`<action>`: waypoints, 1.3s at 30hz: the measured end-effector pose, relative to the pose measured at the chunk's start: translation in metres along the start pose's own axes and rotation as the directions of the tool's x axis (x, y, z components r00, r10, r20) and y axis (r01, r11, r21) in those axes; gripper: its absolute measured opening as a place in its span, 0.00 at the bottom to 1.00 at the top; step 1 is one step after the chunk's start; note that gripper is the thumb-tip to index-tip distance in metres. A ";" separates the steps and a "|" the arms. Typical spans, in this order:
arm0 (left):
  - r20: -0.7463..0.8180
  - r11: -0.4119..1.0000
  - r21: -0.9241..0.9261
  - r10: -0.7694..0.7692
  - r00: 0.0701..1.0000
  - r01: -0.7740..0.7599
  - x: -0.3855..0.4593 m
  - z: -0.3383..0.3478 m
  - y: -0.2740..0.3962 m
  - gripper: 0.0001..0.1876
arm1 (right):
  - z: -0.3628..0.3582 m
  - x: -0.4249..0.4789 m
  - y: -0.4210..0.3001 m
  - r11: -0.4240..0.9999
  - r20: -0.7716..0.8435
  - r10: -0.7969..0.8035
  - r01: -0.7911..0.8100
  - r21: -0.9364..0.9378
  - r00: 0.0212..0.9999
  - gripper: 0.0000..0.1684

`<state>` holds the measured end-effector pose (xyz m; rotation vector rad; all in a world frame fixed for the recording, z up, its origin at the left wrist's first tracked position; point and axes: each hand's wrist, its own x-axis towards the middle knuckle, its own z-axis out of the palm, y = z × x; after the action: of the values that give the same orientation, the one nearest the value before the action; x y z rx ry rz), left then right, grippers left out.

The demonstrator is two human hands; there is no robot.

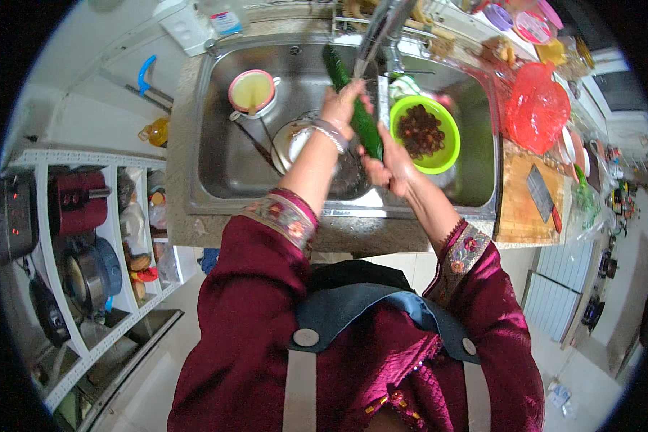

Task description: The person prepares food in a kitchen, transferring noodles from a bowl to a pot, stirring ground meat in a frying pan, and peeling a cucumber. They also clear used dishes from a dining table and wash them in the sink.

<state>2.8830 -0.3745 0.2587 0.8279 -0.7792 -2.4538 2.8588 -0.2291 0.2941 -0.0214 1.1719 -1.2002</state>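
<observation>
A long green cucumber (365,128) slants over the left basin (221,173) of a steel double sink, close to the divider. My left hand (344,102) is wrapped around its upper middle, below the faucet (375,38), where water seems to run. Around the lower part of the cucumber my right hand (397,163) is closed, with its tip showing between the fingers. Just right of my hands, a lime-green bowl (453,141) in the right basin holds dark brown, round food pieces (421,132).
An enamel mug (252,93), a bowl (290,146) and long-handled utensils lie in the left basin. On the right stands a wooden cutting board (524,216) with a cleaver (541,194), beside a red plastic bag (537,108). White shelving (86,156) with pots is at left.
</observation>
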 end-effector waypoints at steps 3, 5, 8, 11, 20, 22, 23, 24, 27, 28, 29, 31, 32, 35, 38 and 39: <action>-0.224 0.977 0.160 0.176 0.958 -0.142 0.001 0.007 -0.001 0.15 | -0.007 0.028 -0.018 0.993 -0.010 0.052 -0.052 -0.106 0.999 0.38; -0.286 0.853 0.443 0.427 0.858 -0.277 -0.009 0.012 0.004 0.17 | -0.005 0.043 -0.039 0.954 -0.144 0.009 -0.052 -0.297 0.989 0.40; -0.345 0.945 0.258 0.282 0.895 -0.199 -0.005 0.008 -0.013 0.19 | 0.004 0.088 -0.055 0.753 -0.135 -0.351 0.194 -0.629 0.926 0.40; -0.277 0.926 -0.164 0.288 0.917 -0.340 0.020 -0.022 -0.018 0.15 | 0.008 0.104 -0.038 -0.252 0.372 -0.719 0.279 -0.927 0.587 0.30; -0.460 0.828 -0.455 0.098 0.883 -0.329 0.036 -0.040 0.003 0.20 | 0.007 0.011 -0.021 0.266 0.048 -0.524 0.217 -0.939 0.850 0.22; -0.332 0.884 -0.418 0.067 0.941 -0.210 0.007 -0.004 0.008 0.20 | -0.014 0.007 -0.018 0.139 -0.020 -0.573 0.074 -0.988 0.819 0.32; -0.261 0.901 -0.408 0.036 0.965 -0.144 -0.003 0.003 0.010 0.20 | -0.014 0.012 -0.022 0.210 -0.024 -0.535 0.105 -0.972 0.844 0.35; -0.231 0.911 -0.395 0.026 0.973 -0.118 0.008 -0.005 -0.005 0.19 | -0.009 0.017 -0.032 0.272 -0.017 -0.491 0.135 -0.953 0.871 0.39; -0.099 0.904 -0.413 -0.168 0.981 0.113 -0.004 -0.006 -0.017 0.17 | -0.004 0.017 -0.067 0.683 -0.257 -0.356 0.063 -0.728 0.898 0.52; -0.108 0.937 -0.336 -0.136 0.985 0.093 -0.015 0.000 -0.023 0.19 | -0.053 0.043 -0.070 0.699 -0.340 -0.444 0.083 -0.710 0.829 0.52; -0.094 0.963 -0.255 -0.108 0.990 0.081 -0.024 0.008 -0.027 0.20 | -0.118 0.067 -0.080 0.862 -0.463 -0.326 0.057 -0.504 0.824 0.49; -0.070 0.971 -0.175 -0.178 0.982 0.163 -0.040 -0.020 -0.018 0.25 | -0.110 0.076 -0.086 0.819 -0.462 -0.463 0.165 -0.550 0.757 0.38; -0.046 0.967 -0.168 -0.200 0.979 0.190 -0.043 -0.028 -0.018 0.25 | -0.116 0.083 -0.094 0.781 -0.552 -0.548 0.149 -0.607 0.628 0.30; -0.012 0.958 -0.099 -0.272 0.962 0.270 -0.055 -0.042 -0.008 0.23 | -0.127 0.104 -0.118 0.873 -0.524 -0.477 0.311 -0.376 0.705 0.19; -0.046 0.974 -0.085 -0.212 0.976 0.208 -0.065 -0.055 -0.003 0.18 | -0.158 0.099 -0.143 0.742 -0.376 -0.440 0.095 -0.664 0.815 0.17; 0.008 0.980 -0.078 -0.184 0.983 0.184 -0.068 -0.060 0.003 0.17 | -0.183 0.082 -0.157 0.627 -0.270 -0.372 0.026 -0.779 0.888 0.19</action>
<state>2.9720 -0.3614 0.2484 0.9057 -0.6264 -2.6281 2.6115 -0.2573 0.2430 -0.5914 2.0489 -0.8250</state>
